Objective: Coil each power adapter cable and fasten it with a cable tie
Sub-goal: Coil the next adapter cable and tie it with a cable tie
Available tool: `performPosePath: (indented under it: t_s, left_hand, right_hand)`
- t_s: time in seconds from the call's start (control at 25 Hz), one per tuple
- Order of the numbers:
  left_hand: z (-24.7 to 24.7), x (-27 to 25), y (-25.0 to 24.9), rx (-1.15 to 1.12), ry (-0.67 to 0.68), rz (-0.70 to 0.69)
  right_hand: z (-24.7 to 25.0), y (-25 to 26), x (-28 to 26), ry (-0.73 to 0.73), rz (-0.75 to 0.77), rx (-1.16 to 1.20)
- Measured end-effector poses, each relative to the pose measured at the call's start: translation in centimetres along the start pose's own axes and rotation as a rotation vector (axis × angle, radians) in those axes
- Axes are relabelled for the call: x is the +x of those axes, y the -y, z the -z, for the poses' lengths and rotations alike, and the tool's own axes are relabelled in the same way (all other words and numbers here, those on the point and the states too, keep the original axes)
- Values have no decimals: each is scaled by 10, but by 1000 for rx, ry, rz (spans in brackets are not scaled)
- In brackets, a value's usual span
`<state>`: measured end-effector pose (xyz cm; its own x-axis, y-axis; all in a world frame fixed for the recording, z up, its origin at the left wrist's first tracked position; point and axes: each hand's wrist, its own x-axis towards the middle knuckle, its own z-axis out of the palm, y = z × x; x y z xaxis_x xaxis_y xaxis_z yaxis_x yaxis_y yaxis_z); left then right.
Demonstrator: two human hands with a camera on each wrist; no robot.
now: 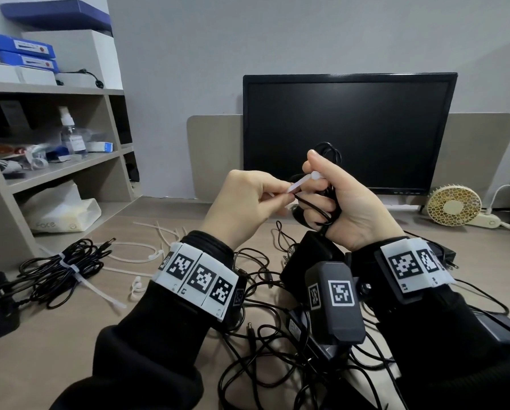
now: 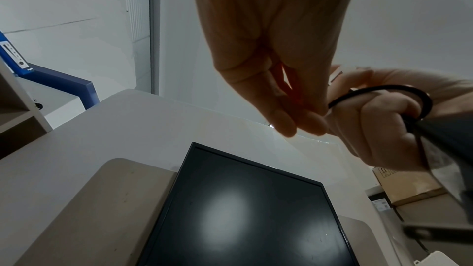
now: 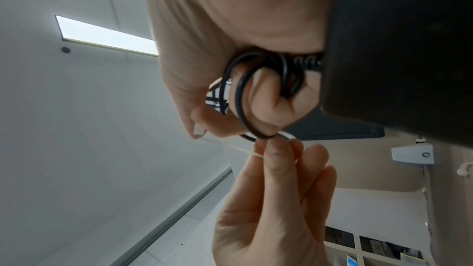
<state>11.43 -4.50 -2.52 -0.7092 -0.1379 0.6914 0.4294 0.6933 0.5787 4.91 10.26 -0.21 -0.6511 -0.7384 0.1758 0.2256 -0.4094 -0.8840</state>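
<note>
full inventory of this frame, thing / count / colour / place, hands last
coiled cable: one, black, gripped in the right hand, raised before the monitor
cable tie: one, white, pinched by the left hand beside the coil
tied bundle: one, black with a white tie, desk left
loose ties: several, white, desk left of centre
uncoiled adapters: count unclear, black, tangled under the wrists
monitor: one, black, off, at the wall
fan: one, cream, desk right
shelf: one, grey, left, with boxes and a bottle
left hand: pinches the tie
right hand: grips the coil
</note>
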Motion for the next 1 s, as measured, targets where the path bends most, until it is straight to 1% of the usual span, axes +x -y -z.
performPosePath:
  t_s: [0.16,0.32,0.6,0.68,0.8,0.92,1.0]
  left_hand:
    - [2,0,-5,26,20,34]
    - [3,-1,-8,119,44,19]
    - [3,-2,-10,176,67,7]
    - [5,-3,-11,110,87,36]
    - [8,-3,-20,-126,105,74]
    - [5,-4,-25,-212,93,34]
    - [-1,-3,-31,-295,88,49]
  right_hand:
    - [0,0,0,26,-22,13]
    - [1,-1,0,41,-28,-49]
    - [1,-1,1,-9,-11,-117]
    - [2,0,1,-22,-13,-71]
    - [3,3,2,-34,-8,-13]
    - [3,3,2,-40,-12,1]
    - [2,4,2,-41,-13,32]
